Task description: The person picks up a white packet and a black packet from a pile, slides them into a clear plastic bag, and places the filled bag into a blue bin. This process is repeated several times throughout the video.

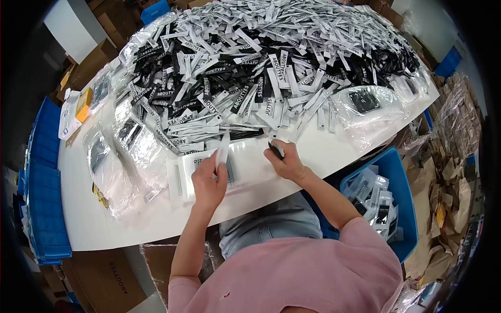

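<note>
Head view, fisheye; the corners are black and the frame edges are bent. The left hand is closed on a white strip. The strip's lower end is hidden inside the fingers, and its free end points away from the person, toward the pile. Its long axis runs near-to-far, tilted slightly right. The right hand pinches a small black-and-white label, mostly covered by the fingers, so its length and heading cannot be told. Both things sit above the near edge of the white tabletop, just short of the pile.

A clear bag lies flat under the left hand; its print is too blurred to read, and contact cannot be judged. The pile of black and white labels fills the far tabletop — its far side is cut off. A blue bin of bagged packs stands right of the person, partly hidden by the right arm.
</note>
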### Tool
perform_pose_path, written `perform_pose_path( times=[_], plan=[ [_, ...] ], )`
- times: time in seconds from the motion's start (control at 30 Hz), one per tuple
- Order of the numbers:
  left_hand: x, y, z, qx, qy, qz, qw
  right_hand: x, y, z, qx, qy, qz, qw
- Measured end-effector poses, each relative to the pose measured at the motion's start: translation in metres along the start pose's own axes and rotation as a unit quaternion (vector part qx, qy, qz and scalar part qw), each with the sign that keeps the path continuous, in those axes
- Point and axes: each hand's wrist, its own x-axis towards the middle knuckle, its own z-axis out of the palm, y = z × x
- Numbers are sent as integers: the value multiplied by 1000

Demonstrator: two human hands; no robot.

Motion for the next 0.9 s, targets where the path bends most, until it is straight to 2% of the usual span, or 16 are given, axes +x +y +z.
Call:
perform_pose_path(
  times=[0.03, 0.1, 0.17, 0.2, 0.27, 0.33, 0.37, 0.4, 0.43, 0.47, 0.57, 0.6, 0.63, 0.7, 0.8, 0.9],
  plan=[
    [0, 11, 3, 29, 53, 106, 992, 4, -14, 0, 0, 0, 2, 1000],
    [-1, 17, 5, 63, 27, 155, 986, 13, -43, -5, 172, -32, 220, 960],
    [7, 22, 7, 137, 31, 378, 915, 21, -59, -14, 215, -84, 287, 930],
    [8, 21, 8, 152, 32, 409, 899, 25, -62, -17, 254, -136, 350, 891],
    [9, 19, 7, 143, 7, 411, 900, 27, -60, -19, 271, -137, 348, 887],
    [6, 25, 8, 138, -18, 412, 900, 27, -56, -17, 205, -129, 279, 929],
    [-1, 33, 12, 8, -30, 253, 967, 27, -56, -15, 205, -130, 279, 929],
    [-5, 38, 13, -122, -41, 80, 988, 26, -58, -12, 99, -152, 153, 971],
    [-7, 30, 11, -254, -108, -97, 956, 23, -60, -8, -9, -170, 24, 985],
    [-8, 14, 13, -273, -124, -128, 945, 19, -63, 0, -82, -153, -43, 984],
    [2, 23, 7, -345, -112, -195, 911, 21, -66, 11, -84, -93, -110, 986],
    [3, 24, 4, -423, -119, -231, 868, 21, -68, 9, -84, -93, -109, 986],
    [4, 25, 1, -497, -124, -265, 817, 22, -70, 5, 20, -124, -6, 992],
    [6, 29, -2, -500, -141, -270, 811, 25, -69, 4, 156, -143, 133, 968],
    [6, 30, 2, -464, -119, -278, 833, 29, -72, 2, 42, -170, 124, 977],
    [5, 23, 2, -511, -141, -274, 803, 29, -65, -1, 21, -191, 84, 978]
  ],
)
